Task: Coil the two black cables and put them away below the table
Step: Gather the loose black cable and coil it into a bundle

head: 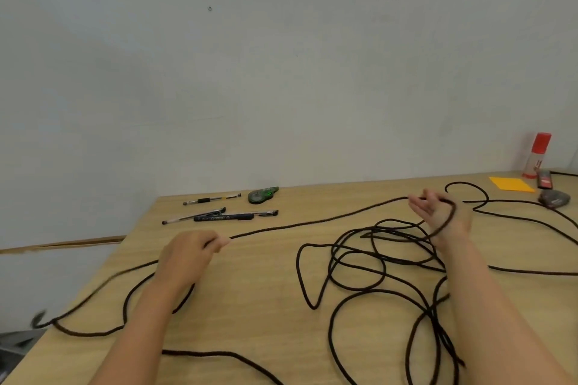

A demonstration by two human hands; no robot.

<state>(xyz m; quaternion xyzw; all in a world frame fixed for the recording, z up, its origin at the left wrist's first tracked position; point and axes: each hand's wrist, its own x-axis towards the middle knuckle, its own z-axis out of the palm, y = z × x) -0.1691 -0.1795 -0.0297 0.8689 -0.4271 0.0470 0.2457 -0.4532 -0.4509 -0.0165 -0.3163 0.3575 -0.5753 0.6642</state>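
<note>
Black cable (316, 222) sprawls in loose tangled loops over the wooden table (256, 297). My left hand (190, 251) pinches a stretch of it between thumb and fingers at mid-table. From there the cable runs taut up and to the right to my right hand (438, 212), which is raised with fingers straight. A loop of cable hangs round that hand's back and wrist. More loops (384, 262) lie under and in front of my right forearm. I cannot tell where one cable ends and the other begins.
Several pens (219, 216) and a green correction-tape dispenser (262, 195) lie near the wall. At the far right stand a red-capped glue stick (535, 156), an orange sticky-note pad (511, 184) and a dark rounded object (554, 198). The table's left edge drops off at the lower left.
</note>
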